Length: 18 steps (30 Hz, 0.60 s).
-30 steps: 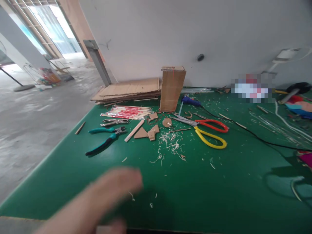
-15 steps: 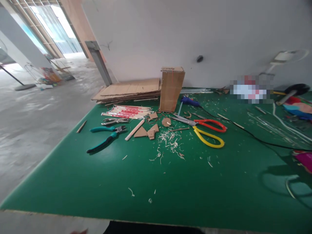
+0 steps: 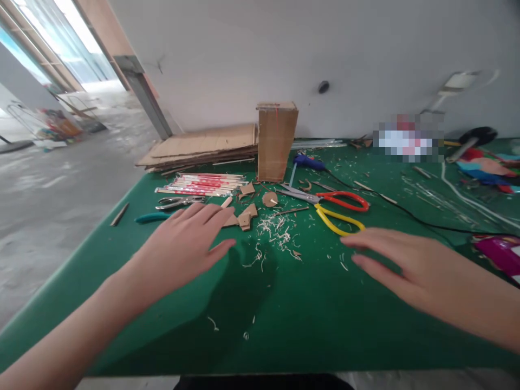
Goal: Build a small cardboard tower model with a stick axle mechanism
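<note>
Your right hand (image 3: 410, 262) is nearer to the scissors (image 3: 312, 198), which lie on the green tabletop (image 3: 309, 319), ahead and to its left. Their long axis runs mostly sideways: blades point left and slightly away from you, handles come toward this hand. Its fingertips appear just beside the yellow handle (image 3: 328, 225); whether they touch, I cannot tell. Thumb and fingers stand apart, with nothing between. Your left hand (image 3: 187, 238), extended with thumb apart, grips nothing visible; it partly hides the pliers (image 3: 152, 217) and the wooden stick (image 3: 227, 202).
</note>
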{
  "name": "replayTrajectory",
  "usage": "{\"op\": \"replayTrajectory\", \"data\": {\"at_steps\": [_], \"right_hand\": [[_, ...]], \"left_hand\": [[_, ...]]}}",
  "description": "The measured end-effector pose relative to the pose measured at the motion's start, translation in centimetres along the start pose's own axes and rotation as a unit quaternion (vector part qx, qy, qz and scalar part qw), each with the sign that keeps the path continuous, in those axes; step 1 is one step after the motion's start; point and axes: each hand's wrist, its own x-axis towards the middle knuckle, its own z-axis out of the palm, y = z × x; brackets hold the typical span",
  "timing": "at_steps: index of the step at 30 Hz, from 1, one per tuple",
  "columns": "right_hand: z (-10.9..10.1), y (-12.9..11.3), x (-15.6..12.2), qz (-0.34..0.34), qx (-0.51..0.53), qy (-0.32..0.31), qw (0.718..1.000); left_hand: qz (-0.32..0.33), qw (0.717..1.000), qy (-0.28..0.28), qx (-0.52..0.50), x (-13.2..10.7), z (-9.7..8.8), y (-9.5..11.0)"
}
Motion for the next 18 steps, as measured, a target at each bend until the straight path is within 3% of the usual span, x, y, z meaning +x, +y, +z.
{"op": "replayTrajectory", "data": {"at_steps": [2, 4, 7, 13, 18], "right_hand": [[-1.9, 0.6, 5.5, 0.001, -0.017, 0.001, 1.000], [-3.2, 1.2, 10.5, 0.005, -0.030, -0.002, 1.000], [-3.3, 2.1, 14.7, 0.076, -0.098, 0.003, 0.992], [-1.0, 4.3, 14.0, 0.050, -0.118, 0.003, 0.992], [-1.3, 4.0, 13.4, 0.060, -0.103, 0.013, 0.993]], "left_hand": [[-0.007, 1.000, -0.011, 0.020, 2.6, 1.0, 0.4], [-0.028, 0.999, -0.027, 0.035, 3.7, 2.6, 0.4], [-0.035, 0.998, -0.049, 0.007, 3.8, 4.5, -0.1], [-0.020, 0.999, -0.015, -0.043, 3.4, 5.2, -0.5], [-0.036, 0.997, -0.009, -0.066, 3.5, 5.5, -0.2]]}}
